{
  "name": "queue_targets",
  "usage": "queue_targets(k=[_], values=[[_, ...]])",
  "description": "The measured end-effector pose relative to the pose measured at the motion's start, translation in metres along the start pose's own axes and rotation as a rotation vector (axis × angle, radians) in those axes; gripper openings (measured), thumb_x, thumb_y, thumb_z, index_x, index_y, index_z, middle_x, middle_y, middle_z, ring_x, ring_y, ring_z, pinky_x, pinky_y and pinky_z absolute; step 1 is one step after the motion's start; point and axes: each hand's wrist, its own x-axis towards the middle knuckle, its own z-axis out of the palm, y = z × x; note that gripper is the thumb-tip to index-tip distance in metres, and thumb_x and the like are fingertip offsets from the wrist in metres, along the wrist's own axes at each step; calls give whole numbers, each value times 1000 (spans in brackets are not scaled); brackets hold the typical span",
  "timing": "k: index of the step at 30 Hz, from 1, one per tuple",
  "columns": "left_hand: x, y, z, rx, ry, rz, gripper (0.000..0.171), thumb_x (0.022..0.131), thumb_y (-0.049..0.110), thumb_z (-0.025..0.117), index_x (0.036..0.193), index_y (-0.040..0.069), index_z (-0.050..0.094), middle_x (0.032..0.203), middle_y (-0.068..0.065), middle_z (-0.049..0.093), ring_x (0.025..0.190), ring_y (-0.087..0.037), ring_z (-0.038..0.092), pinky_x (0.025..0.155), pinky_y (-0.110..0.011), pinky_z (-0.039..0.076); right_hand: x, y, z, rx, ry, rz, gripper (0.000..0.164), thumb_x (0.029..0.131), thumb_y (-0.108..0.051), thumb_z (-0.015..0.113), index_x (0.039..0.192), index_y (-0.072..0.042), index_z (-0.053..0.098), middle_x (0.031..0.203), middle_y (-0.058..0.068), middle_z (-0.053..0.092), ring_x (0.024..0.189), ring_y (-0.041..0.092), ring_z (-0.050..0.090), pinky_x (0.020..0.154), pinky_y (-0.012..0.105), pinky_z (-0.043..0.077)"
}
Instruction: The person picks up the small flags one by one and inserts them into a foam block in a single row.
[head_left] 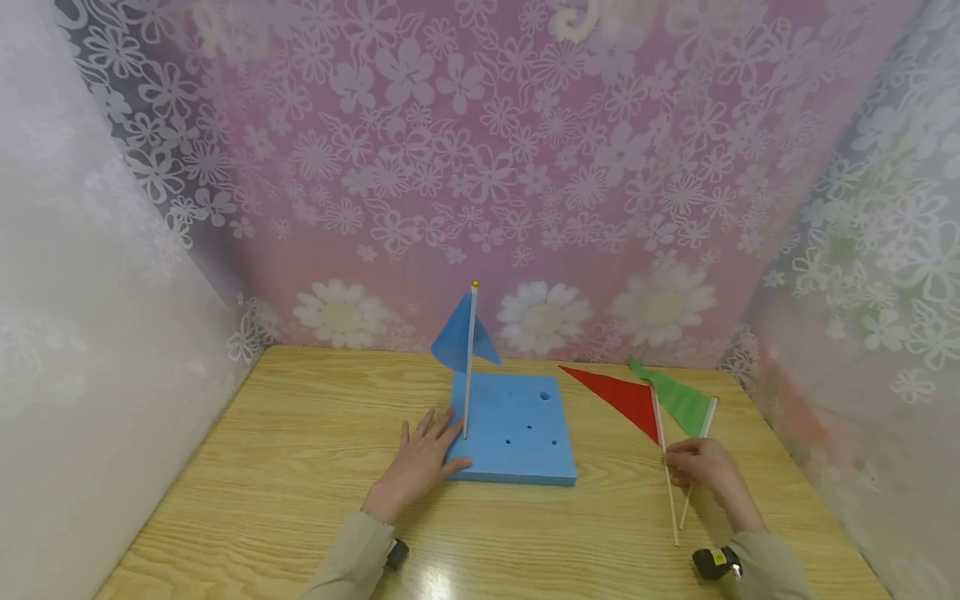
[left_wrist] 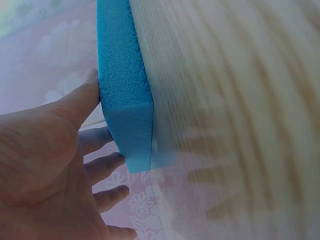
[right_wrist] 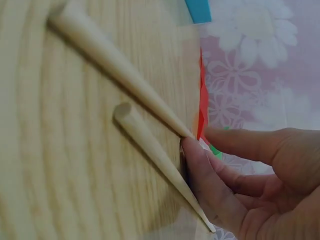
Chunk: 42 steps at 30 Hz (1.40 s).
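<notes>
A square blue foam board (head_left: 491,408) lies flat on the table, with several small holes in its top. Upright near its left side stands a blue flag (head_left: 452,340) on a white-and-wood stick, its lower end in the board. My left hand (head_left: 420,460) rests with spread, straight fingers at the board's left edge; the left wrist view shows the fingertips along the foam side (left_wrist: 125,65). Right of the board, my right hand (head_left: 707,468) pinches the stick of a red triangular flag (head_left: 626,402) between thumb and forefinger. A green flag (head_left: 684,406) lies beside it, its stick passing under the hand.
The wooden table (head_left: 315,400) is bounded by flowered cloth walls at the back (head_left: 495,167), left and right. Both free stick ends point toward the table's front. A small dark camera (head_left: 716,562) sits on the right wrist.
</notes>
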Motion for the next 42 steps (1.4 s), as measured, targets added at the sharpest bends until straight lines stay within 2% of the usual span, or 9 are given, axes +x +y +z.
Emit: queue_targets(k=[4, 8, 13, 17, 21, 26, 29, 36, 42], values=[[0, 0, 0, 3, -3, -3, 67, 99, 44, 61, 155, 11, 44, 163, -16, 31, 151, -47, 20, 112, -78, 14, 2, -5, 3, -25, -19, 34, 39, 90, -5, 73, 113, 23, 58, 80, 9, 69, 63, 14, 69, 61, 30, 61], [1, -1, 2, 9, -1, -1, 67, 99, 45, 61, 155, 11, 44, 163, -16, 31, 151, -46, 20, 112, -78, 14, 3, -8, 5, -68, -20, 45, 35, 89, -4, 72, 109, 21, 60, 78, 10, 68, 62, 15, 69, 60, 32, 61], [0, 0, 1, 6, 1, 6, 66, 99, 43, 62, 154, 10, 44, 163, -17, 32, 151, -47, 21, 111, -78, 14, 2, -8, 5, -147, -20, 20, 32, 88, -3, 69, 107, 22, 62, 83, 15, 70, 65, 18, 70, 63, 34, 61], [-1, 2, -1, 6, 1, 11, 67, 99, 42, 63, 154, 8, 45, 162, -18, 33, 150, -48, 22, 111, -78, 15, 0, -8, 2, -218, -1, 2, 32, 86, -5, 68, 106, 20, 64, 83, 14, 71, 65, 17, 69, 61, 34, 59], [-2, 4, -2, 7, 4, 11, 67, 99, 42, 63, 153, 7, 45, 162, -19, 33, 150, -47, 23, 111, -78, 16, -2, -10, -1, -230, 5, -11, 32, 87, -6, 68, 106, 19, 64, 82, 12, 71, 64, 17, 68, 60, 32, 58], [-2, 3, -1, 13, 5, 13, 67, 99, 42, 63, 153, 7, 45, 162, -19, 33, 150, -47, 23, 111, -78, 16, -4, -11, -2, -198, 2, -22, 35, 90, -6, 67, 111, 20, 63, 88, 18, 73, 65, 16, 68, 60, 31, 58], [-2, 2, -1, 18, 11, 19, 68, 99, 43, 63, 153, 7, 45, 161, -19, 34, 150, -48, 23, 110, -79, 17, -5, -14, -2, -174, 29, -36, 38, 91, -8, 66, 116, 20, 62, 92, 20, 73, 66, 15, 69, 60, 30, 58], [-1, 0, 0, 23, 8, 17, 68, 99, 44, 62, 154, 9, 44, 162, -18, 33, 150, -47, 23, 110, -79, 17, -8, -30, 2, 2, 68, -69, 41, 98, -5, 62, 126, 25, 53, 102, 30, 70, 75, 23, 74, 68, 39, 62], [-1, 2, -2, 19, 3, 9, 68, 98, 43, 63, 154, 9, 44, 162, -18, 33, 150, -47, 23, 111, -78, 16, -7, -43, 7, 97, 64, -89, 45, 102, -7, 60, 133, 23, 48, 116, 34, 65, 80, 17, 74, 72, 36, 62]])
